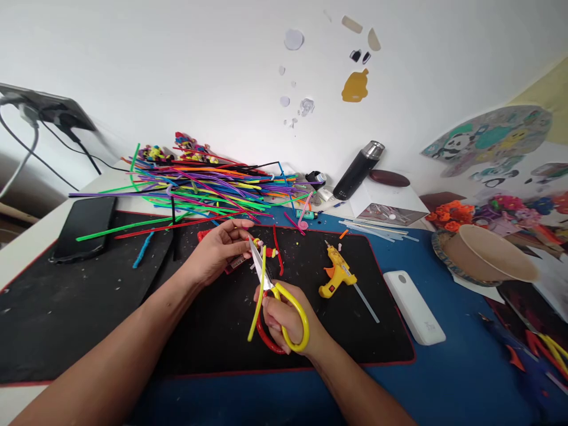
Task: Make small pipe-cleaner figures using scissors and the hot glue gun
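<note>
My right hand (284, 319) is wrapped round a pair of scissors (266, 278) with one yellow and one red handle loop, blades pointing up and left. A short yellow-green pipe cleaner (255, 319) runs along the blades and hangs below my right fingers. Close to the blade tips, my left hand (226, 248) is closed in a pinch; whatever its fingertips hold is too small to make out. Just behind the blades lies a small red and yellow piece (271, 252) on the black mat (213, 337). A red pipe cleaner (278, 251) lies beside it.
A yellow glue gun (338, 272) with a glue stick rests right of the hands, near a white power bank (415, 307). Behind spreads a pile of coloured pipe cleaners (213, 186). A black flask (359, 170), a phone (84, 228) and a bowl (488, 254) stand around.
</note>
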Demonstrator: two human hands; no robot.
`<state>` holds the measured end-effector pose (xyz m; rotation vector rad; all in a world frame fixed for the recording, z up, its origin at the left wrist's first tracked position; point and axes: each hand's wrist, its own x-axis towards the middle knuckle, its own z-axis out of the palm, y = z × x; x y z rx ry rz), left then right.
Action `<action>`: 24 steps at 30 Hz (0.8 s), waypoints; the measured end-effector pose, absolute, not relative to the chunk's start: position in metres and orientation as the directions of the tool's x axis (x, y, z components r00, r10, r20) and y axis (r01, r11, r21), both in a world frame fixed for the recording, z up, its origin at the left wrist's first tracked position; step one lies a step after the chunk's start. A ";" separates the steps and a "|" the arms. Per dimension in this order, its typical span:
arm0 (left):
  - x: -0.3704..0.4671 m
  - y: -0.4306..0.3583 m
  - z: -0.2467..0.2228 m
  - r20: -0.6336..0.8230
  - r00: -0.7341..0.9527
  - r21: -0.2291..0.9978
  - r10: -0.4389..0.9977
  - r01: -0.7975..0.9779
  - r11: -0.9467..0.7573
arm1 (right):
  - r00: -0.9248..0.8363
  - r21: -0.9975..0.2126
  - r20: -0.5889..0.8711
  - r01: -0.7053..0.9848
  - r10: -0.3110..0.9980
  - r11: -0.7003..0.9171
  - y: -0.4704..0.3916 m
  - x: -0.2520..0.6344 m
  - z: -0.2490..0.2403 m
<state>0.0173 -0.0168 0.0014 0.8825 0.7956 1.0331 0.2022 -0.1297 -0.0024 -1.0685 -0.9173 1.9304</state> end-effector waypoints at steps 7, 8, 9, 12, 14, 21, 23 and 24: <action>0.018 -0.016 0.000 -0.145 0.291 0.877 0.946 -0.406 0.259 | -0.448 -0.831 -0.295 -0.316 0.844 -0.458 -0.131 0.205 -0.011; 0.018 -0.015 0.000 -0.144 0.276 0.874 0.950 -0.415 0.253 | -0.461 -0.836 -0.272 -0.321 0.845 -0.444 -0.132 0.206 -0.012; 0.017 -0.014 -0.001 -0.142 0.258 0.872 0.956 -0.425 0.244 | -0.463 -0.844 -0.254 -0.322 0.849 -0.428 -0.132 0.207 -0.011; 0.015 -0.012 -0.003 -0.140 0.215 0.862 0.966 -0.454 0.226 | -0.383 -0.891 -0.239 -0.279 0.892 -0.359 -0.132 0.211 -0.003; 0.015 -0.011 -0.004 -0.157 0.208 0.853 0.966 -0.463 0.238 | -0.294 -0.932 -0.237 -0.202 0.926 -0.302 -0.128 0.215 0.004; 0.017 -0.014 0.000 -0.212 0.194 0.834 0.958 -0.476 0.281 | -0.086 -0.929 -0.299 0.253 0.951 -0.269 -0.098 0.240 0.021; 0.018 -0.014 0.002 -0.220 0.198 0.822 0.955 -0.489 0.291 | -0.022 -0.865 -0.253 0.454 0.967 -0.216 -0.087 0.247 0.027; 0.019 -0.014 0.003 -0.221 0.199 0.817 0.955 -0.497 0.293 | 0.011 -0.805 -0.236 0.557 0.972 -0.202 -0.081 0.249 0.030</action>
